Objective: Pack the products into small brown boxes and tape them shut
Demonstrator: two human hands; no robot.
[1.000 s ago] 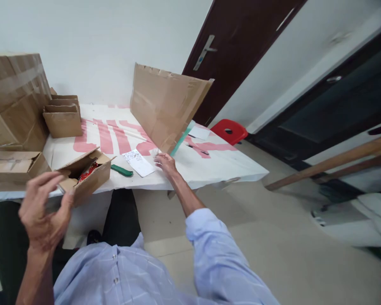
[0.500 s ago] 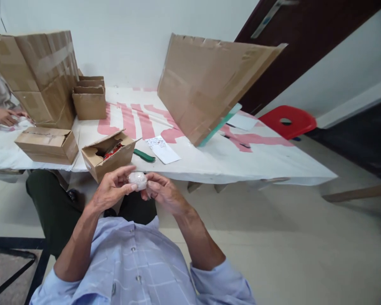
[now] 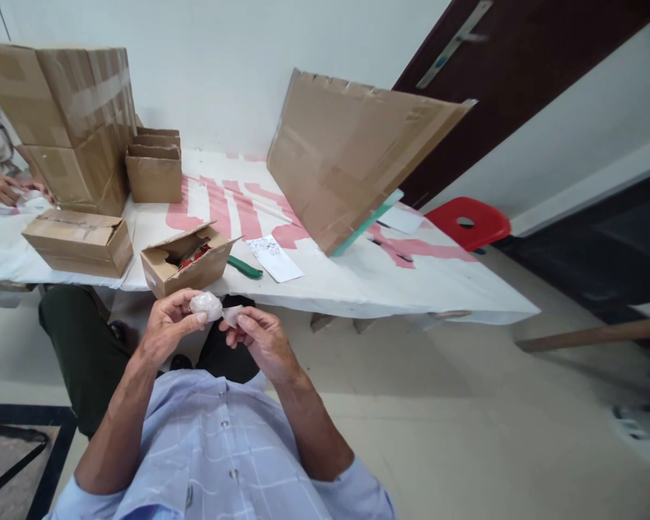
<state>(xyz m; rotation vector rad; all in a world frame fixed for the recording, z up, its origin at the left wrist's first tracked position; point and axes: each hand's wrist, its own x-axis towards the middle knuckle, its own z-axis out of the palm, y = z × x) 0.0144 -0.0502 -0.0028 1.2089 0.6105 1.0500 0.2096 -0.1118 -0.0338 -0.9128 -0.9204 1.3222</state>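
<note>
The table [image 3: 412,292] wears a white covering with pinkish-red markings. At its near edge sits the open carton [image 3: 200,271], the landmark. Left of it lies a closed carton [image 3: 76,249]; behind it stand smaller open boxes [image 3: 154,180], with large taped boxes [image 3: 70,130] behind left. Just right are a green-handled tool [image 3: 245,267] and a printed card [image 3: 284,269]; farther right leans a cardboard panel [image 3: 352,159].

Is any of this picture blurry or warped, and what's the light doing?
Head view: soft, even light, with a faint shadow on the floor below the table; pale sheen on the taped stacked boxes; far right edge smeared and stretched; blocky pixels in the top left corner; left hand, right hand and white bundle fairly clear.
</note>
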